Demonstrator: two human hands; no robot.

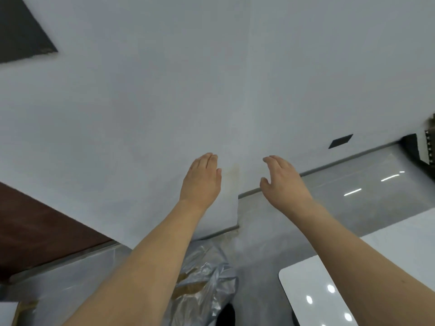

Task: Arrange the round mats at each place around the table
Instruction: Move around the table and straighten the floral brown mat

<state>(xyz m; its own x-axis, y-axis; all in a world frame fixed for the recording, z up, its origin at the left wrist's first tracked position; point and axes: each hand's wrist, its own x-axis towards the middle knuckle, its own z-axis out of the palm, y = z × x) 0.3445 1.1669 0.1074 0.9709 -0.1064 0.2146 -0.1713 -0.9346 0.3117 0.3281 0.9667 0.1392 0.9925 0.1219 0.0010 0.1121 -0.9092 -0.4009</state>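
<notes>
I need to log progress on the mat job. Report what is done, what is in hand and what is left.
Done: nothing that shows; no round mat is in view. In hand: nothing; the left hand and right hand are both open and empty, raised toward the white wall. Only a corner of the white table shows, bare. Left: as far as this view tells, the whole arranging.

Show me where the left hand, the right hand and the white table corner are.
left hand (201,180): head view, back of the hand.
right hand (283,182): head view, back of the hand.
white table (303,290): head view, glossy top near its rounded corner.
</notes>
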